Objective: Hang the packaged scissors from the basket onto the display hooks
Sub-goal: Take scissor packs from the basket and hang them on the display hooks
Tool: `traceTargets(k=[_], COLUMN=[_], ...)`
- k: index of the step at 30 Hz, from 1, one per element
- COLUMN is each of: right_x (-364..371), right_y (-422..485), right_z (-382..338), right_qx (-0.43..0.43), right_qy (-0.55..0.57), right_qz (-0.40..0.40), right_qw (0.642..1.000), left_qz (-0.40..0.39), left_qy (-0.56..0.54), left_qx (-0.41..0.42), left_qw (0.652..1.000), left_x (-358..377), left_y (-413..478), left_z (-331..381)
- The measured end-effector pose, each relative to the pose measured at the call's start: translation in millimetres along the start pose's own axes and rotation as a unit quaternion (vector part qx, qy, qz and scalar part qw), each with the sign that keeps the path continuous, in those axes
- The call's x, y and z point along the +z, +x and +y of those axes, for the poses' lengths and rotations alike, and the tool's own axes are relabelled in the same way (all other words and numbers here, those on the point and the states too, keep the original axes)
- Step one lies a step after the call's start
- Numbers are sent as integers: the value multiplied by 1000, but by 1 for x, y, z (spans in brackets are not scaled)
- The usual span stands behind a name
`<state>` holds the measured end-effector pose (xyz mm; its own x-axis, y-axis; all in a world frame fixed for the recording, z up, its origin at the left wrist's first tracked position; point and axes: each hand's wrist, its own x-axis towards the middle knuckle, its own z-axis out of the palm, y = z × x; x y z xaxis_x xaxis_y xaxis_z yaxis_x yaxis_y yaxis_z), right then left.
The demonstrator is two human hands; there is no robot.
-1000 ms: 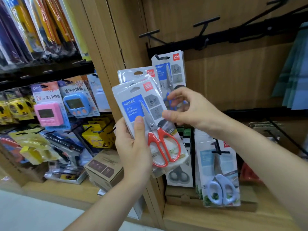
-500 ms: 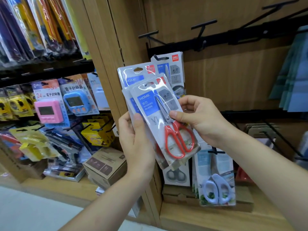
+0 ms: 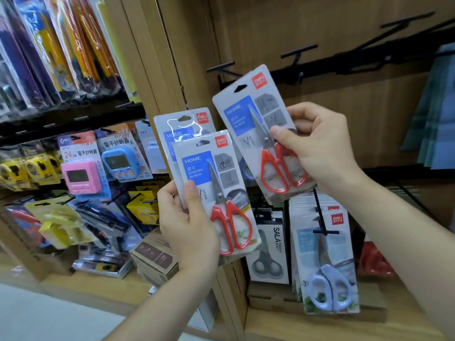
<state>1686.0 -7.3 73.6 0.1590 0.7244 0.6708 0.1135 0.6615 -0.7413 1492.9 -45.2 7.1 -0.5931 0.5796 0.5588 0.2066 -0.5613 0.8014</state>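
Head view: right grip (image 3: pixel 320 148) pinches 1 red-handled scissors pack (image 3: pixel 248 114), thumb across the blades. The pack tilts with its top toward 11 o'clock, its hang hole near a black display hook (image 3: pixel 220 67) at 12 o'clock. Left grip (image 3: pixel 187 227), at 7 o'clock from the right, clasps 2 overlapping packs, front pack (image 3: pixel 206 173) over rear pack (image 3: pixel 177 126). Pale-blue scissors (image 3: pixel 325 267) hang at 5 o'clock.

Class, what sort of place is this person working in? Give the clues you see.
Probably a stationery shop: black display hooks on a wooden panel, packaged scissors in the left hand and right hand, and carded timers hanging alongside.
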Motion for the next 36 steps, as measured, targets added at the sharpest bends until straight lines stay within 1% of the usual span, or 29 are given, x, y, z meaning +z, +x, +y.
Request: traceTargets(k=[4, 8, 13, 17, 24, 30, 36], right_x=[10, 19, 13, 14, 21, 22, 17], right_y=[6, 5, -1, -1, 0, 1, 0], right_z=[-2, -2, 2, -2, -3, -7, -13], right_qx=[-5, -1, 51, 59, 86, 89, 97], right_qy=[-67, -98, -39, -6, 10, -5, 17], right_qz=[19, 4, -4, -3, -9, -2, -23], right_qw=[998, 995, 998, 998, 996, 996, 995], left_qz=[0, 15, 16, 19, 14, 15, 13], left_qy=[9, 6, -11, -9, -10, 0, 1], left_qx=[-5, 3, -3, 4, 5, 1, 18], left_qw=[1000, 1000, 1000, 1000, 1000, 1000, 1000], left_x=[-6, -9, -11, -10, -8, -8, -5], left_y=[2, 4, 5, 6, 5, 6, 7], left_z=[-1, 1, 2, 0, -2, -5, -5])
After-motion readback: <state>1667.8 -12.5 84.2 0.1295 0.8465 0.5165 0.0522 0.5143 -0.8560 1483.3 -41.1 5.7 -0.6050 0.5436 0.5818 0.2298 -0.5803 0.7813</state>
